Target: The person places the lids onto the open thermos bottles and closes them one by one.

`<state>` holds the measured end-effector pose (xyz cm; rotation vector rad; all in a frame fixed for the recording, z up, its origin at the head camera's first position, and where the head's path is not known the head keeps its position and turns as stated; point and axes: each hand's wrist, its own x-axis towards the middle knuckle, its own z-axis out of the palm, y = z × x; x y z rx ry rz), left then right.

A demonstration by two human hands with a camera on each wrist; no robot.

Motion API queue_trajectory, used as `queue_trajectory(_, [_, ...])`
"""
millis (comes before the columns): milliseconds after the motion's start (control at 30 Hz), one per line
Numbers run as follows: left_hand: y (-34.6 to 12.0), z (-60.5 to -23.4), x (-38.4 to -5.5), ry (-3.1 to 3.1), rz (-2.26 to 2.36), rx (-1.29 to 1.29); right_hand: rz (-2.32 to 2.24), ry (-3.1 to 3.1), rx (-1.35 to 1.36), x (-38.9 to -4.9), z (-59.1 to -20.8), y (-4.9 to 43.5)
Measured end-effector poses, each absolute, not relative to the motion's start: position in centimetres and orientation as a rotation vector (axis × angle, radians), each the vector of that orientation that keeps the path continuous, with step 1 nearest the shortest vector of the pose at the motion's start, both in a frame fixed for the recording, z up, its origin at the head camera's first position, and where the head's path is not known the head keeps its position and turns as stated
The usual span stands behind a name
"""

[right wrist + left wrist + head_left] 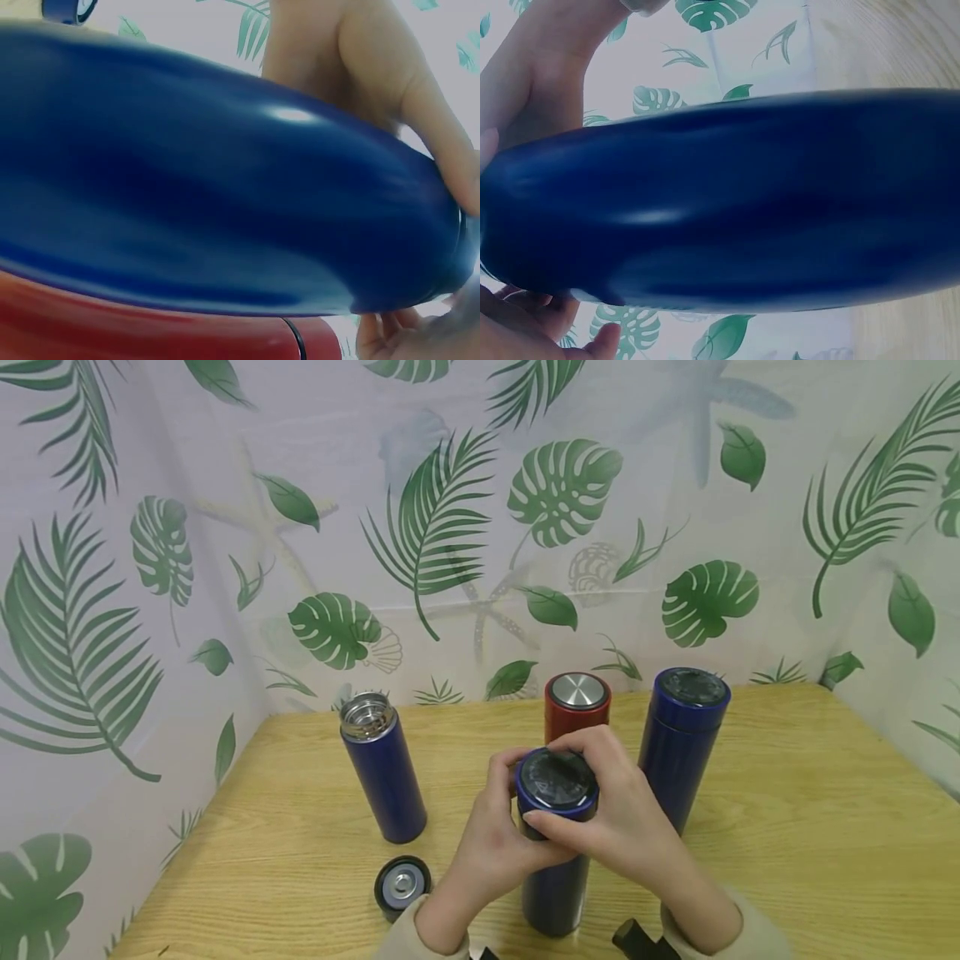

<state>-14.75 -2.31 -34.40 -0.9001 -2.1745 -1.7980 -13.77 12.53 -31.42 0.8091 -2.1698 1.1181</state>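
Note:
A blue thermos flask (555,893) stands upright at the front of the table, its glossy black-topped lid (558,777) in place. My left hand (491,831) grips the flask's upper end from the left, the thumb reaching across the near side. From the right, my right hand (626,806) holds the lid, fingers curled over the far side and thumb on the near side. In the left wrist view, the flask's blue body (765,202) fills the middle. The right wrist view also shows the smooth body (195,180), with fingers at its lid end.
Behind the hands stands a red flask (576,714) with a silver top. A taller lidded blue flask (684,743) is at right. An open blue flask (384,777) stands at left, with a detached lid (402,887) upside down in front of it. Leaf-patterned cloth borders the table.

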Motion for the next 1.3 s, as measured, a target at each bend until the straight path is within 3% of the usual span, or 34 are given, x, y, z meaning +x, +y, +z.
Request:
queue_trajectory(267, [-3.1, -34.3, -14.9, -2.091, -1.894, -1.118, 1.224, -2.288, 1.082, -14.1, -31.3, 13.6])
queue_trajectory(467, [-3.4, -34.1, -15.1, -2.109, -1.894, -1.109, 1.323, -2.207, 1.17, -14.1, -31.0, 13.7])
queue_trajectory(1300, [-3.1, -33.7, -14.5, -2.167, -1.852, -0.867, 1.219, -2.172, 0.821, -13.0, -31.4, 11.8])
